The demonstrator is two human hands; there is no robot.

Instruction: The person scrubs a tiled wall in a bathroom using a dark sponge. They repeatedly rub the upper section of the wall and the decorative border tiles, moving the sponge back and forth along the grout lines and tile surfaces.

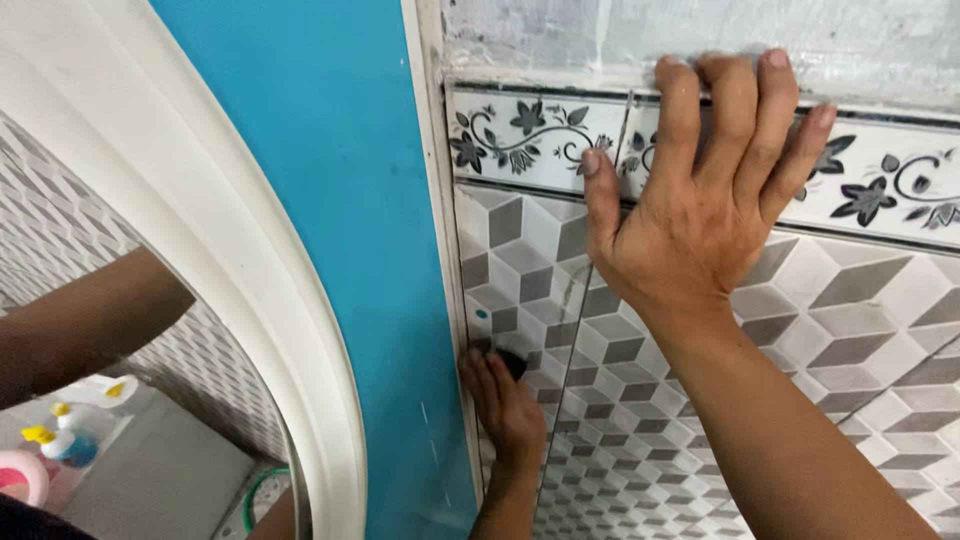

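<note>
The right hand [700, 215] is laid flat and spread against the wall, nothing being grasped; its fingertips [775, 60] reach the top edge of the floral border tile [520, 140], where rough grey plaster [700, 35] begins. The left hand [505, 400] is set lower down, its fingers curled around a small dark object [512, 358] that is pressed to the cube-pattern tile [530, 270]; what the object is cannot be told. This tile is printed with grey and white cubes and is bounded on its left by a pale trim strip [440, 250], just beside a blue panel [320, 200]. A thin vertical joint [572, 340] is seen between the two hands. To the right, open tiled wall is left free. At far left, a white-framed mirror [230, 260] is seen.
</note>
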